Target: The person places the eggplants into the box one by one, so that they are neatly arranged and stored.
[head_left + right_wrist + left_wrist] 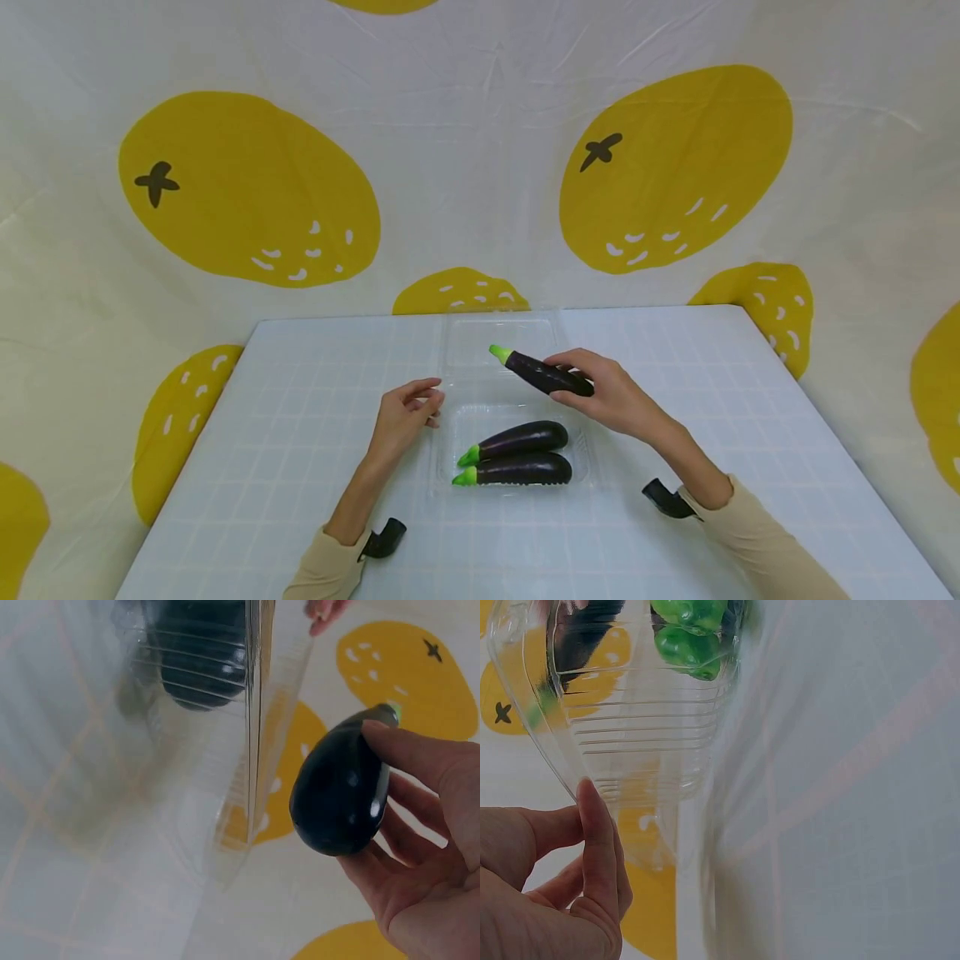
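Two dark purple eggplants (pixel 523 468) with green stem ends lie side by side in the base of an open clear plastic clamshell container (pixel 510 409). Above its far part, my right hand (pixel 600 392) grips a third eggplant (pixel 543 372) between thumb and fingers, the green end pointing left. In the right wrist view this eggplant (pixel 341 791) hangs apart from the container wall, its rounded end toward the camera. At the container's left side is my left hand (pixel 405 417), fingers loosely bent and holding nothing; its fingertips (pixel 589 793) are right at the clear rim.
The container's transparent lid (pixel 480 342) lies folded back toward the table's far edge. A pale checked cloth covers the table (pixel 315 467). Behind it hangs a white sheet (pixel 465 167) with yellow fruit prints. Black wrist devices (pixel 384 538) sit at both sleeves.
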Demonstrator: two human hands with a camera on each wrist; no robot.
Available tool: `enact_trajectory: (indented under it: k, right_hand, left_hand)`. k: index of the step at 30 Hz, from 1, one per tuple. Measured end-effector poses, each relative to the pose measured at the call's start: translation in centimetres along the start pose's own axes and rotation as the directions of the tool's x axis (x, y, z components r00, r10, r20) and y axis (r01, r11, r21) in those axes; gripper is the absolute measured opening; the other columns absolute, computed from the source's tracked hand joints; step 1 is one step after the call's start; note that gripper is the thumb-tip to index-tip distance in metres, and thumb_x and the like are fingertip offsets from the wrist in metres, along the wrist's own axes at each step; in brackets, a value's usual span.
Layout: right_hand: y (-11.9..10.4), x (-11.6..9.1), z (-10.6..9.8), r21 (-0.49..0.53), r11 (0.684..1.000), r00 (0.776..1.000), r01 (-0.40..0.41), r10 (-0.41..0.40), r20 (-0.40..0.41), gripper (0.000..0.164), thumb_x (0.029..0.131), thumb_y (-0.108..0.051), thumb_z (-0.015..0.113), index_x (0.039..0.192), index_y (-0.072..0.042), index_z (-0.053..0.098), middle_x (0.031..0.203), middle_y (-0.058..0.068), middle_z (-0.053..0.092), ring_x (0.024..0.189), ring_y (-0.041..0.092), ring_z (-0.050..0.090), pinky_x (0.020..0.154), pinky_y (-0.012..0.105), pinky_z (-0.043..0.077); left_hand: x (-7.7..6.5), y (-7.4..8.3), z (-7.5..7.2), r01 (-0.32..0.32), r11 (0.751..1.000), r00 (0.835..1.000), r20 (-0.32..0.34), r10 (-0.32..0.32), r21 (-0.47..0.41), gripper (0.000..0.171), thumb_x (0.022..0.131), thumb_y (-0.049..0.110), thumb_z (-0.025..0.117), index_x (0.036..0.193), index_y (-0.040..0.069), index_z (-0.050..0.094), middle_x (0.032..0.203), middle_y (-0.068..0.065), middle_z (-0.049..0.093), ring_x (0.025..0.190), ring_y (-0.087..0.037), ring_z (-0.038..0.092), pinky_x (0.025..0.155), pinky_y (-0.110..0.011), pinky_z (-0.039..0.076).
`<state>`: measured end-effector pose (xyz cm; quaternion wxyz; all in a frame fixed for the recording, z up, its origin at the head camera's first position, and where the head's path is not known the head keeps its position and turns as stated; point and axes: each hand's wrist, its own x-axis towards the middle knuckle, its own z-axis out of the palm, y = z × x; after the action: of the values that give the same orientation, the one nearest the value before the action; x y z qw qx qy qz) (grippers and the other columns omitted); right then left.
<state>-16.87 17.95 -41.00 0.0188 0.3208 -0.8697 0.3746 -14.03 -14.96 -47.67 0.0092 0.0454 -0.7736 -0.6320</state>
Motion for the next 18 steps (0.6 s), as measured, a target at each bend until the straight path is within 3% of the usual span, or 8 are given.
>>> enact_trajectory:
  k: [10,18]
  right_hand:
    - [-0.5,0.6,1.5,-0.08,0.995,0.997,0.053,-0.048,0.065,0.047,0.088,-0.011,0.083,0.131,-0.009,0.066,0.126,0.005,0.068,0.104,0.02,0.064,0.088,0.041,0.058]
    - [-0.5,1.2,2.7,-0.151,0.983,0.985,0.109,-0.086,0.15,0.044,0.091,-0.015,0.081,0.132,-0.01,0.065,0.129,0.004,0.066,0.111,0.02,0.063,0.093,0.042,0.057]
  left_hand:
    - [0.0,0.1,0.1,0.007,1.0,1.0,0.007,-0.006,-0.029,0.035,0.097,0.013,0.073,0.128,-0.002,0.068,0.105,-0.017,0.069,0.082,-0.033,0.068,0.063,-0.022,0.059]
    - [0.1,-0.1,0.0,0.007,1.0,1.0,-0.003,-0.007,-0.001,0.034,0.097,0.01,0.072,0.128,-0.002,0.068,0.103,-0.015,0.069,0.08,-0.033,0.069,0.064,-0.023,0.06]
